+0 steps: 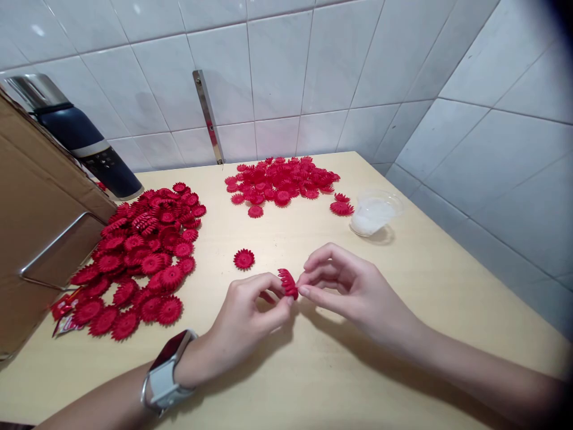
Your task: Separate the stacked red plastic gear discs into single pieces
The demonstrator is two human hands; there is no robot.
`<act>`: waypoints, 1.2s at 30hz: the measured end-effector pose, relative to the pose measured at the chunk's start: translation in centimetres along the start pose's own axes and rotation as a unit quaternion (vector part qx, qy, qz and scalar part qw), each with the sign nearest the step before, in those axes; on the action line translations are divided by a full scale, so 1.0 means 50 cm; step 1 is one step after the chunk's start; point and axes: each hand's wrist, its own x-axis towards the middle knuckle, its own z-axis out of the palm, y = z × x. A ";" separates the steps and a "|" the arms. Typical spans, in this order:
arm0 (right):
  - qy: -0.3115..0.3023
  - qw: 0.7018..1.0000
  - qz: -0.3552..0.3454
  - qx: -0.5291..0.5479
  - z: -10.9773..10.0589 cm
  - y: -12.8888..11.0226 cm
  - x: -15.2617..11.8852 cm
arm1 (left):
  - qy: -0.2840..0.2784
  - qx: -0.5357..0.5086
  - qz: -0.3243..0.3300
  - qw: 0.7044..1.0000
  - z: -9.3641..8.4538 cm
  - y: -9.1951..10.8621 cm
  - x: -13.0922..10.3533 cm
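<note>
Between thumb and fingers, my left hand [255, 307] holds a red petalled flower piece [287, 283] on edge, its fringed side turned up. My right hand [349, 283] has its thumb and index fingertip pinched together right beside that piece; whatever they grip is hidden or too small to make out. A single red flower piece [244, 259] lies flat on the table just beyond my left hand. Past my right hand stands a clear plastic cup [375, 214], tilted, with something whitish in it.
A large heap of red flower pieces [150, 263] covers the table's left side, another heap [282, 179] the back. Two pieces [342, 206] lie near the cup. At left are a cardboard box [40, 227], a metal wire stand [58, 248] and a dark blue flask [85, 140]. Tiled walls border the table.
</note>
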 end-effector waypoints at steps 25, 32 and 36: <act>-0.150 0.970 0.113 0.155 -0.049 0.001 0.033 | -0.099 -0.359 -0.135 0.918 -0.009 -0.015 0.011; -0.153 0.971 0.125 0.136 -0.065 0.005 0.046 | -0.085 -0.378 -0.149 0.910 -0.006 -0.014 0.014; -0.160 0.970 0.126 0.135 -0.070 0.009 0.050 | -0.087 -0.385 -0.157 0.905 -0.007 -0.012 0.016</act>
